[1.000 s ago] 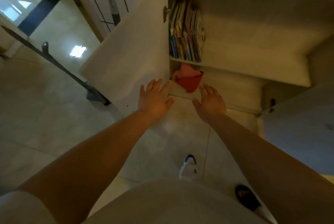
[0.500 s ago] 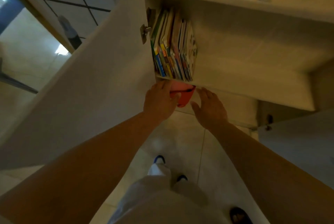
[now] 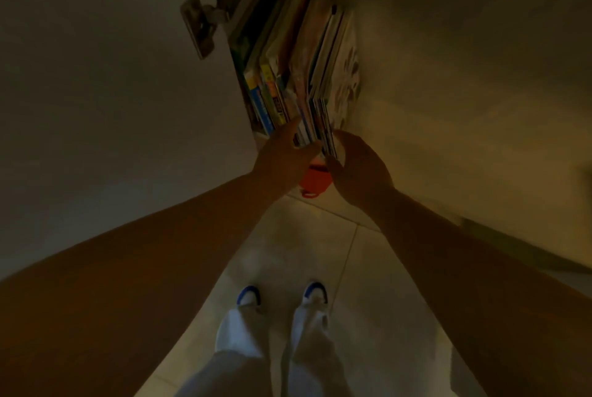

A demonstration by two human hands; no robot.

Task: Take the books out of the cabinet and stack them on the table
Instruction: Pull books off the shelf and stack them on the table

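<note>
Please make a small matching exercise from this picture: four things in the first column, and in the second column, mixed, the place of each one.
Things:
1. books
2. red object
3. door hinge
4. shoes

Places:
A. on the tiled floor, at the bottom of the view
B. standing upright on the cabinet shelf
C. on the open door, left of the books
D. below the shelf edge, between the two hands

Pairs: 1-B, 2-D, 3-C, 4-A

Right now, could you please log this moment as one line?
stage: reaching books | left hand: touching books | right hand: at row's right end, grip unclear | books: upright in cabinet
</note>
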